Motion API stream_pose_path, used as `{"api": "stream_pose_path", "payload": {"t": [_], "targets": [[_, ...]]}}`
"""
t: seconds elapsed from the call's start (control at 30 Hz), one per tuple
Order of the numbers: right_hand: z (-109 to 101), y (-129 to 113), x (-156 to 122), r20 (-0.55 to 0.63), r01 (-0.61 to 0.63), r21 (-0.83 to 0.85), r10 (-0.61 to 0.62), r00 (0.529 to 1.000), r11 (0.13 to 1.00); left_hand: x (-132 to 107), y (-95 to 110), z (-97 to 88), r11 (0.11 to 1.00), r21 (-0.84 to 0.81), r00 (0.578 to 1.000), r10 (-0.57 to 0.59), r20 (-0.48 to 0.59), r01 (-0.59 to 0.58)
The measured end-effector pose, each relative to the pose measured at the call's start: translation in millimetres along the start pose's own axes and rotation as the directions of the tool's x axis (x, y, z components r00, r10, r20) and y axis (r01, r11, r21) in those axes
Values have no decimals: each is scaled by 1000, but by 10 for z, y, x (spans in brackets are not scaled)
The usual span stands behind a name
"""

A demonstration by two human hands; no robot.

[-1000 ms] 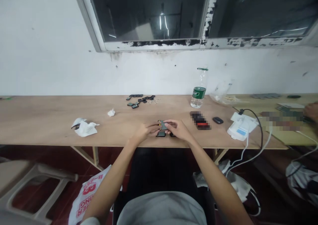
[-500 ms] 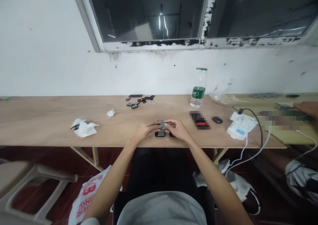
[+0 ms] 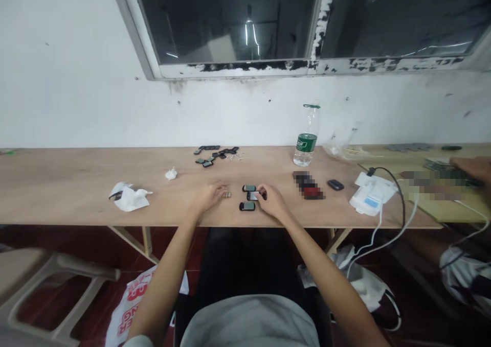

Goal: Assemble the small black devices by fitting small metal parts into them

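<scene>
My right hand point(image 3: 271, 200) pinches the right end of a small black device with a grey screen point(image 3: 253, 195), just above the table. Two similar black devices lie close by: one device point(image 3: 249, 188) behind it and another device point(image 3: 247, 206) in front. To the left, my left hand point(image 3: 210, 193) rests low over the table with its fingers loosely apart. Right at its fingertips are a few tiny brass-coloured pieces point(image 3: 227, 194); whether the fingers touch them I cannot make out.
Several black parts point(image 3: 215, 155) and small white bits lie at the back of the wooden table point(image 3: 76, 183). Crumpled tissues point(image 3: 132, 199) are at left. A water bottle point(image 3: 306, 140), a black oval object point(image 3: 335, 184) and a white corded box point(image 3: 368, 199) stand right. Another person's hand point(image 3: 471, 168) is far right.
My hands, together over one device before, have parted. My left hand has moved left to the tiny pieces. A device now lies behind the one in my right hand.
</scene>
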State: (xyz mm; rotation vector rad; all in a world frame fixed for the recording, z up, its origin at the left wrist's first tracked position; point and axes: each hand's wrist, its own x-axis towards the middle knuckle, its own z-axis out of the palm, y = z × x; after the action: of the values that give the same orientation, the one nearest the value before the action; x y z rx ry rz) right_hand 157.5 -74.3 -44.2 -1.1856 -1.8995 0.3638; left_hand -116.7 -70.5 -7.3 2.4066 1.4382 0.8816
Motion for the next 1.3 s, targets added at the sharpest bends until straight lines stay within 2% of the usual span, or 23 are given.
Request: {"api": "stream_pose_path", "payload": {"t": [0.1,0.2,0.3,0.4,0.63,0.87,0.97,1.1,1.17,1.3], "targets": [[-10,-16,-3,19,30,11,-30,999,999,-14,-167,-30,993,-56,995,-104,3,104],[-77,-26,4,19,46,4,-46,999,999,-35,-228,-43,975,-108,980,-191,58,196],[-185,16,27,-7,53,-12,-53,999,999,-49,-228,-32,961,-144,970,-221,104,235],[-288,140,50,-9,51,-71,-52,999,996,-52,-245,2,956,-142,964,-242,107,256],[-361,457,54,108,30,-172,-11,994,985,-59,-341,43,981,-150,990,-106,96,120],[-413,515,64,74,-51,-201,67,995,978,-79,-312,-68,983,-125,991,-133,20,135],[-458,573,69,75,-63,-206,80,994,977,-91,-280,-129,983,-104,988,-151,25,152],[-509,617,74,52,-79,-133,87,995,988,-97,-226,-194,974,-150,985,-166,38,170],[-530,605,81,26,-100,-90,103,994,991,-93,-187,-216,972,-196,992,-126,28,130],[-576,498,102,-13,-96,-44,95,995,994,-77,-29,-209,969,-243,996,29,-79,-47]]}}
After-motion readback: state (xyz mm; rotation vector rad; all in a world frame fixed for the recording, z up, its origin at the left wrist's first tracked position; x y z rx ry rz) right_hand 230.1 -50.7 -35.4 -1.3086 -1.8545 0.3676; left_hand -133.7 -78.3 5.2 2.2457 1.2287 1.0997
